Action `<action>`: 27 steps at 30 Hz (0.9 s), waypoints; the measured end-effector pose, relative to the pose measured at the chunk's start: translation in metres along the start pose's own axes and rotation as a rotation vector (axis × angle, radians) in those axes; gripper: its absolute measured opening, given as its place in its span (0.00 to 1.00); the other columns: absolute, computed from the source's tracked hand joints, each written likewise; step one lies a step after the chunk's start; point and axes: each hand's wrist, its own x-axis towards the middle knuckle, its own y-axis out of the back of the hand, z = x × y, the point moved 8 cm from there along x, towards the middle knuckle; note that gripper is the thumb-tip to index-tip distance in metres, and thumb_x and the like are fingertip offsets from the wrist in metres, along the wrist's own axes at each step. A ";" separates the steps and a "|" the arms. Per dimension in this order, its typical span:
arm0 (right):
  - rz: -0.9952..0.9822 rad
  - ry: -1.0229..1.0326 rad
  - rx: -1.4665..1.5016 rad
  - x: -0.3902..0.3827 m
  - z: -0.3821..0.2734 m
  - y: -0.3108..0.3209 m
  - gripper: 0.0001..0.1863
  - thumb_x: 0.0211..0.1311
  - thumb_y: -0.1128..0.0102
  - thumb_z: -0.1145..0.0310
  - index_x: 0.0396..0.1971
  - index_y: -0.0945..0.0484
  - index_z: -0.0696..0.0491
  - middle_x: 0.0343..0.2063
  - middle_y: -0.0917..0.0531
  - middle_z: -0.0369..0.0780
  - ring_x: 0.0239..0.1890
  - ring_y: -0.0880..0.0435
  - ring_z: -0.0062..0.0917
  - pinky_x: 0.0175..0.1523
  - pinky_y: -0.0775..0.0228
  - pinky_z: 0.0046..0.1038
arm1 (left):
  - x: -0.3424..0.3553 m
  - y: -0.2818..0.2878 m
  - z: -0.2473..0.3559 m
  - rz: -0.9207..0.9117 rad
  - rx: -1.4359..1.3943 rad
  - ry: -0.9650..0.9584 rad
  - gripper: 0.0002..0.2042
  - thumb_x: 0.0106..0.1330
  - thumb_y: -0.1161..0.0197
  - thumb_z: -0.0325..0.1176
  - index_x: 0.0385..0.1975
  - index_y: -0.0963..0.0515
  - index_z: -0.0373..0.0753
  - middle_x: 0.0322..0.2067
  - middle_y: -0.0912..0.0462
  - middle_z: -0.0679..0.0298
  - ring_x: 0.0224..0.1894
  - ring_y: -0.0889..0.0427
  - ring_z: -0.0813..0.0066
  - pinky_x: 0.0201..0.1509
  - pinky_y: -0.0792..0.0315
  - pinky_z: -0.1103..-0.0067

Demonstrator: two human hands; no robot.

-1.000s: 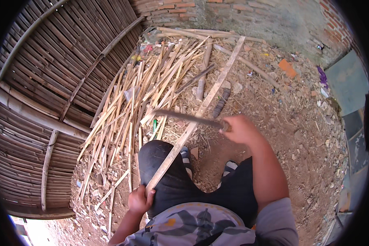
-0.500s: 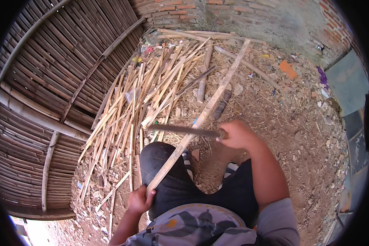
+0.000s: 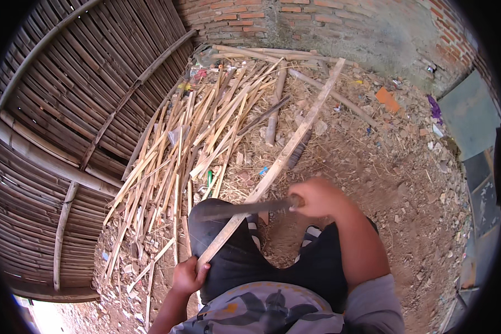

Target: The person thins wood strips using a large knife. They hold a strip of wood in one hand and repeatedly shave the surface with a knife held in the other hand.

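Observation:
A long pale bamboo strip (image 3: 284,156) runs diagonally from my left thigh toward the upper right. My left hand (image 3: 191,274) is wrapped round its lower end, beside the dark trouser leg. My right hand (image 3: 317,197) grips the handle of a long dark machete (image 3: 231,209), whose slightly blurred blade lies crosswise over the strip, above my left knee. Whether the blade touches the strip I cannot tell.
A heap of split bamboo strips (image 3: 200,139) covers the ground at left, with round poles (image 3: 276,106) behind. A bamboo slat wall (image 3: 50,133) stands at left, a brick wall (image 3: 328,25) at back, grey sheets (image 3: 470,114) at right. Rubble and scraps litter the dirt floor (image 3: 401,183).
My right hand and the machete have moved down along the strip, toward me. My left hand stays on the lower end of the strip, which has shifted slightly.

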 end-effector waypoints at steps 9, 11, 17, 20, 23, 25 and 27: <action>0.090 -0.341 0.049 -0.009 0.041 0.038 0.16 0.57 0.30 0.57 0.40 0.18 0.50 0.27 0.16 0.45 0.33 0.14 0.41 0.40 0.24 0.42 | 0.004 0.002 0.008 0.019 0.015 0.020 0.23 0.67 0.37 0.53 0.25 0.27 0.36 0.18 0.22 0.46 0.24 0.18 0.41 0.29 0.25 0.56; 0.051 -0.200 -0.022 -0.010 0.020 0.023 0.16 0.55 0.30 0.58 0.40 0.18 0.49 0.26 0.16 0.45 0.34 0.14 0.42 0.40 0.24 0.43 | 0.005 0.002 0.009 0.011 0.016 0.002 0.23 0.67 0.37 0.53 0.25 0.27 0.36 0.17 0.22 0.46 0.24 0.19 0.41 0.28 0.26 0.56; -0.044 0.060 -0.082 -0.003 -0.018 0.003 0.17 0.52 0.28 0.59 0.39 0.18 0.49 0.27 0.15 0.45 0.36 0.14 0.44 0.41 0.24 0.43 | 0.004 0.007 0.011 0.009 0.028 -0.011 0.23 0.67 0.36 0.53 0.24 0.28 0.36 0.17 0.23 0.46 0.23 0.19 0.41 0.27 0.26 0.57; -0.005 -0.113 0.096 0.001 0.033 0.014 0.17 0.54 0.28 0.57 0.40 0.18 0.50 0.26 0.16 0.44 0.34 0.14 0.42 0.40 0.25 0.41 | 0.007 0.006 0.012 0.013 0.006 -0.015 0.23 0.66 0.36 0.53 0.23 0.28 0.36 0.16 0.23 0.47 0.23 0.19 0.41 0.27 0.27 0.57; 0.103 -0.375 0.166 -0.003 0.060 0.036 0.18 0.57 0.29 0.54 0.40 0.17 0.51 0.26 0.16 0.44 0.33 0.14 0.39 0.39 0.25 0.39 | 0.007 0.005 0.011 0.027 0.002 -0.014 0.23 0.66 0.36 0.53 0.23 0.28 0.37 0.16 0.24 0.47 0.22 0.19 0.41 0.26 0.27 0.58; 0.080 -0.345 0.154 -0.003 0.054 0.035 0.18 0.58 0.29 0.54 0.41 0.17 0.51 0.26 0.16 0.44 0.33 0.14 0.38 0.39 0.25 0.39 | 0.007 0.009 0.015 0.026 -0.007 -0.012 0.23 0.66 0.36 0.53 0.22 0.28 0.37 0.16 0.24 0.47 0.22 0.20 0.41 0.26 0.27 0.58; 0.025 -0.294 0.060 -0.003 0.034 0.028 0.17 0.59 0.30 0.54 0.41 0.17 0.50 0.27 0.15 0.44 0.34 0.13 0.39 0.40 0.25 0.40 | 0.007 0.006 0.011 0.027 0.000 -0.021 0.23 0.66 0.36 0.53 0.22 0.28 0.36 0.16 0.24 0.46 0.23 0.20 0.41 0.26 0.27 0.57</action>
